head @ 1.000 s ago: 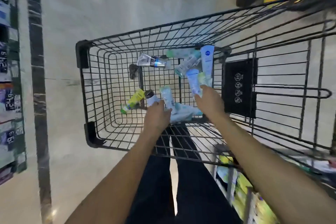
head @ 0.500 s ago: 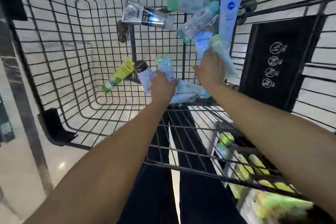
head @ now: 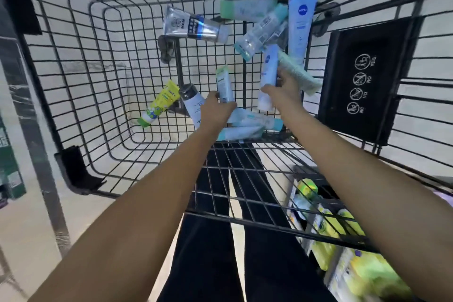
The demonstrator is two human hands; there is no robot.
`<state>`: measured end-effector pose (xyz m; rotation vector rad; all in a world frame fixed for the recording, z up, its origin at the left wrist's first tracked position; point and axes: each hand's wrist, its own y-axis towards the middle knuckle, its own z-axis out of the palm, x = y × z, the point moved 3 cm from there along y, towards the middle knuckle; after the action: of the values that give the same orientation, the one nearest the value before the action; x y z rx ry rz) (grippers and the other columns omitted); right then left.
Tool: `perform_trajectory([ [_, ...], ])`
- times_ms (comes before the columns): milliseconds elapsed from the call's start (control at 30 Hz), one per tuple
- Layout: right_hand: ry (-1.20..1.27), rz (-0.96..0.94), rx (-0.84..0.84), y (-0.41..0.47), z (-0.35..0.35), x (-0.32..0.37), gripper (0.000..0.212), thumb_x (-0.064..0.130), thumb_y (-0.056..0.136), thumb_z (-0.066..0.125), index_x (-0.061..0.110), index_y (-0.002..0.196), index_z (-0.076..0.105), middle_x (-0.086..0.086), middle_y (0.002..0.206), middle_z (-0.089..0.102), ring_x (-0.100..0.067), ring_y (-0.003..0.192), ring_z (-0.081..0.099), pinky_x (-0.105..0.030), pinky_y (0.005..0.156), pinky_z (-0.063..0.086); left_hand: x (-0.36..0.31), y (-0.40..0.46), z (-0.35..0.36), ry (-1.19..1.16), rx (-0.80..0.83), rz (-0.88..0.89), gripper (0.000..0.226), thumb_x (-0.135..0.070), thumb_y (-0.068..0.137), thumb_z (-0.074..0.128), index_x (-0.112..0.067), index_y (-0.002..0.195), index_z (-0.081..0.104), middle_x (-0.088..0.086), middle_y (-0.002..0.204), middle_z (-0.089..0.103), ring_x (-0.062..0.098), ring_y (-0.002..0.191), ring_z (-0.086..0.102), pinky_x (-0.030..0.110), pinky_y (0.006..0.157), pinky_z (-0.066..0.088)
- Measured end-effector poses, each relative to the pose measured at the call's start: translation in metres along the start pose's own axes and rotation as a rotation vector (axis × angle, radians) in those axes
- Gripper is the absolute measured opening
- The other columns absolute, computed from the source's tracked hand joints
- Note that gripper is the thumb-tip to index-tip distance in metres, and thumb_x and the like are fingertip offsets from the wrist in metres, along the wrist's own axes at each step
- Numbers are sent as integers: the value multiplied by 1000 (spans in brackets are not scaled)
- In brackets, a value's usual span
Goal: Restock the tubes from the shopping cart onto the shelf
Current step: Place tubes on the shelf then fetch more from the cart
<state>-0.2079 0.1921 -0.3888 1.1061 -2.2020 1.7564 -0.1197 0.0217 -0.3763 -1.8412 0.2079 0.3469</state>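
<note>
The left hand (head: pixel 215 111) is curled round a thin white tube (head: pixel 224 84) and the right hand (head: pixel 285 92) grips a white-and-blue tube (head: pixel 268 73), both raised off the cart floor (head: pixel 157 105). Judging by the many tubes lying there, restocking is at an early stage. Above the floor the basket stands open, though wire walls hem in every side.

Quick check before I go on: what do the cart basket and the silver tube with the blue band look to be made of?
Shopping cart: looks like metal wire with a black coating, judging by the thin welded grid and its dull, even dark finish.

Silver tube: probably soft plastic or laminate with a glossy metallic print; it reflects light, and its far end is flattened into a crimped seam.
</note>
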Motion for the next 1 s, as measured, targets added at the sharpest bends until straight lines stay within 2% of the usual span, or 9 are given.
perform_trajectory([
  [67, 279, 112, 69, -21, -8, 7, 39, 9, 74, 65, 17, 112, 68, -5, 100, 71, -23, 88, 65, -44, 83, 55, -12, -19, -14, -205, 113, -61, 67, -16, 74, 71, -10, 138, 51, 12, 112, 64, 32, 98, 65, 48, 74, 63],
  [133, 469, 177, 107, -47, -18, 17, 54, 11, 65, 60, 8, 118, 66, -12, 104, 69, -28, 94, 61, -42, 82, 49, -26, -46, -30, -292, 242, -67, 74, -12, 74, 65, -12, 145, 45, 14, 121, 62, 37, 108, 63, 63, 87, 58],
  [233, 618, 147, 187, -91, -37, 41, 71, 8, 68, 61, 0, 138, 55, -19, 114, 68, -30, 101, 65, -39, 84, 52, -50, -96, -52, -407, 426, 4, 58, -6, 79, 54, -8, 137, 46, 10, 114, 57, 27, 99, 58, 48, 80, 62],
  [300, 632, 76, 242, -126, -49, 64, 67, 6, 70, 63, 1, 136, 54, -18, 112, 69, -25, 95, 68, -37, 78, 56, -65, -134, -66, -512, 511, 28, 58, -7, 74, 56, -6, 131, 47, 12, 109, 53, 22, 88, 56, 38, 69, 59],
  [367, 636, 17, 265, -163, -62, 85, 63, 7, 69, 68, 4, 131, 57, -18, 113, 69, -24, 89, 68, -37, 78, 55, -82, -175, -78, -552, 561, 76, 56, -5, 75, 58, -3, 130, 48, 12, 106, 53, 21, 88, 58, 39, 74, 57],
  [600, 707, -176, 293, -284, -109, 141, 53, 6, 73, 79, 13, 124, 65, -21, 118, 72, -28, 95, 69, -44, 86, 55, -131, -309, -105, -420, 531, 282, 32, 8, 90, 56, -2, 120, 52, 15, 96, 60, 25, 81, 63, 47, 80, 56],
  [733, 780, -247, 226, -340, -136, 147, 58, 18, 73, 82, 15, 128, 64, -23, 124, 70, -33, 100, 68, -45, 85, 55, -141, -350, -113, -371, 554, 359, 57, 7, 89, 61, -15, 139, 45, 20, 107, 70, 36, 94, 65, 55, 88, 54],
  [867, 860, -306, 117, -389, -158, 134, 63, 10, 75, 84, 11, 133, 60, -20, 122, 72, -36, 104, 69, -56, 93, 53, -155, -389, -105, -267, 611, 440, 61, 4, 84, 66, -13, 140, 47, 26, 115, 69, 38, 97, 67, 56, 92, 51],
  [1000, 1024, -328, -51, -438, -165, 105, 48, 2, 82, 74, 7, 128, 60, -16, 107, 74, -26, 88, 73, -43, 72, 62, -161, -413, -85, -138, 715, 484, 52, 5, 90, 60, -15, 137, 51, 27, 118, 68, 38, 100, 68, 48, 79, 57],
])
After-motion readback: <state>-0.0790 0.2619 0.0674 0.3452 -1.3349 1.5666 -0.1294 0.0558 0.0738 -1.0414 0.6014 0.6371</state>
